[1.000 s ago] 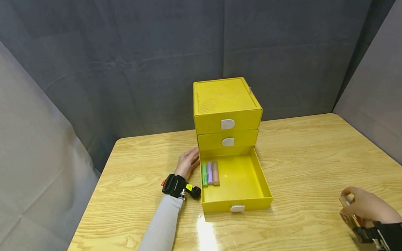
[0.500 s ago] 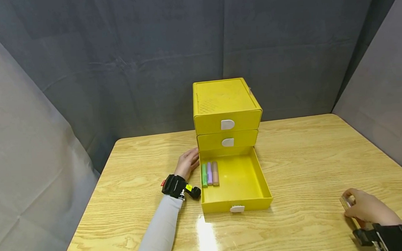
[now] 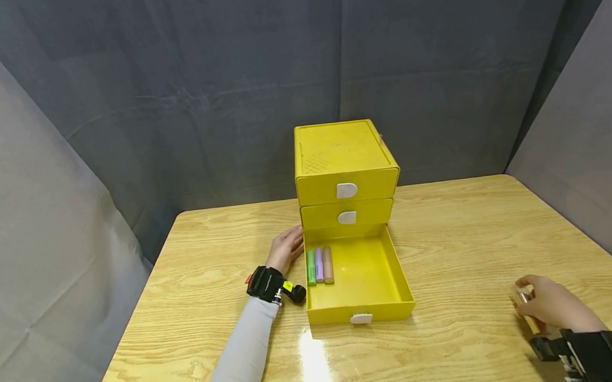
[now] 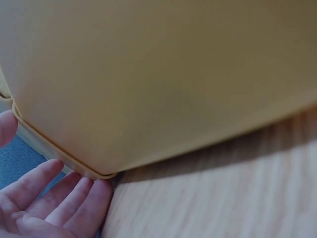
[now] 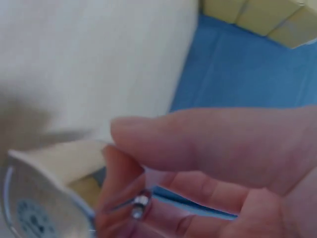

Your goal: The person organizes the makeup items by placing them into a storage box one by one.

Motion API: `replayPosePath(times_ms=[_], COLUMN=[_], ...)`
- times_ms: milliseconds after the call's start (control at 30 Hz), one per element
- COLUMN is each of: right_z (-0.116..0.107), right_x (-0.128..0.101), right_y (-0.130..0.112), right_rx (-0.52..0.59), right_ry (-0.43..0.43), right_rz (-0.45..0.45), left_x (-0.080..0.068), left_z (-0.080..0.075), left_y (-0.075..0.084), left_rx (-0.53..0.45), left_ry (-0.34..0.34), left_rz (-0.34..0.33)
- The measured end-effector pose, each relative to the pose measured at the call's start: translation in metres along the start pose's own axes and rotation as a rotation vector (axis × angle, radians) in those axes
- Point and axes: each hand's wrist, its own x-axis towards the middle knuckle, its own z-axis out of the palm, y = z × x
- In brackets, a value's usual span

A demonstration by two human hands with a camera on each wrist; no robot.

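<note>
A yellow cabinet (image 3: pixel 342 147) stands on the table with its bottom drawer (image 3: pixel 391 311) pulled out. Three capped markers lie side by side along the drawer's left wall: green (image 3: pixel 311 268), purple (image 3: pixel 319 265) and brown (image 3: pixel 328 265). My left hand (image 3: pixel 286 249) rests against the cabinet's lower left side; in the left wrist view its nearly straight fingertips touch the cabinet's edge. Far to the right, my right hand (image 3: pixel 560 306) pinches a clear flat object (image 5: pixel 37 203) between thumb and fingers, low over the table. It shows a round dial-like mark and a small metal pin; its kind is unclear.
Two closed drawers with white pull tabs (image 3: pixel 346 190) sit above the pulled-out one. Behind the wooden table (image 3: pixel 455 253) hangs a dark curtain (image 3: pixel 207 104), with pale cloth (image 3: pixel 39 223) at the left side. Light glares off the table's front.
My right hand has shifted slightly left and away from me, carrying the clear object along. The left hand, drawer and markers have stayed put.
</note>
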Motion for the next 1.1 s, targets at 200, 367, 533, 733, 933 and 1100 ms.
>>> replayPosePath(times_ms=[200,367,533,733,933,1100], right_z=[-0.017,-0.024,-0.031,-0.032,-0.023,-0.009], right_x=[0.006,0.012,0.021,0.027,0.033,0.047], right_y=[-0.045,-0.090,-0.133,-0.175,-0.209,-0.227], right_rx=[-0.019,0.000,0.002,0.001,-0.002,0.000], right_ry=[0.119,0.187,0.208,0.192,0.163,0.119], right_rz=[-0.101,-0.201,-0.255,-0.321,-0.387,-0.400], left_x=[0.000,0.000,0.000,0.001,0.000,-0.001], left_z=[0.000,0.000,0.000,-0.001,0.000,0.001], left_y=[0.001,0.000,-0.001,-0.001,0.000,0.000], left_rx=[0.001,-0.005,-0.006,0.003,-0.009,-0.003], left_ry=[0.013,0.004,-0.007,0.000,0.003,-0.001], left_rz=[-0.005,0.004,0.016,0.014,0.015,0.020])
